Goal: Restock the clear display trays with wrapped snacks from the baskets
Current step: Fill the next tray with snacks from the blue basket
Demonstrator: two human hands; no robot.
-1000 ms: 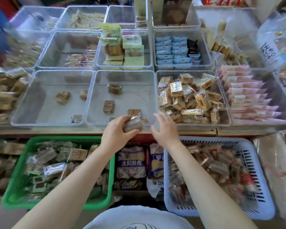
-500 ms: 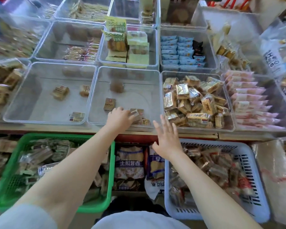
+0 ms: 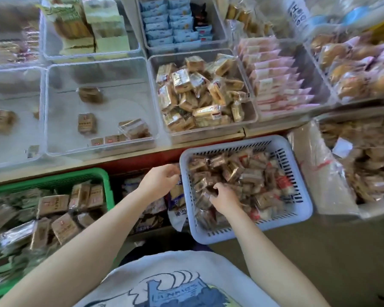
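Right hand (image 3: 223, 196) is inside the pale blue slotted plastic basket (image 3: 302, 185), fingers curled down among the brown wrapped snacks (image 3: 242, 171); whether it grips one cannot be told, as the fingertips are buried. Left hand (image 3: 159, 180) sits at the basket's left rim, fingers bent loosely, nothing visibly held. The near-empty clear plastic display tray (image 3: 53, 120) lies far left on the worktop, holding a few scattered packets. The green plastic basket (image 3: 106, 185) at near left is cut off by the frame edge. Far trays are blurred; labels unreadable.
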